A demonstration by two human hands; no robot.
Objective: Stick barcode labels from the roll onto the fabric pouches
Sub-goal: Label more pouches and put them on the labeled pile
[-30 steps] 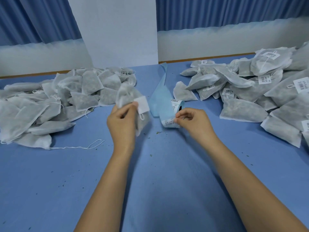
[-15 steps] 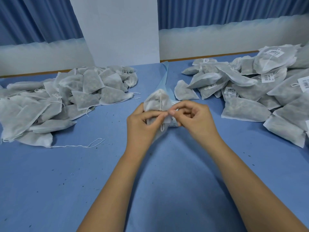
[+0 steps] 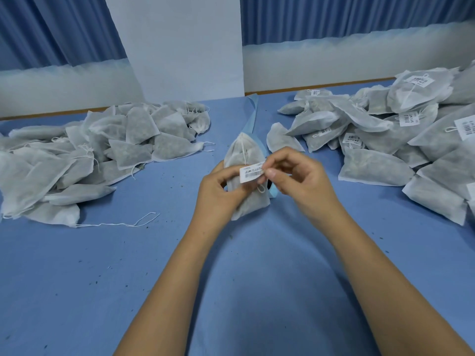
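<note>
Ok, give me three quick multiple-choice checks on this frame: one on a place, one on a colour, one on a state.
1. Which pile holds pouches with labels on them?
A. the right pile
B. the left pile
C. neither

2. What colour is the table cover?
A. red
B. blue
C. green

3. Where is the loose label?
A. flat on the table
B. stuck on the wall
C. pinched by the right hand at the pouch that the left hand grips

Answers:
1 A: barcode labels show on several pouches in the right pile, none visible on the left pile.
2 B: the cloth is blue all over.
3 C: right fingers pinch the label's end over the held pouch.
</note>
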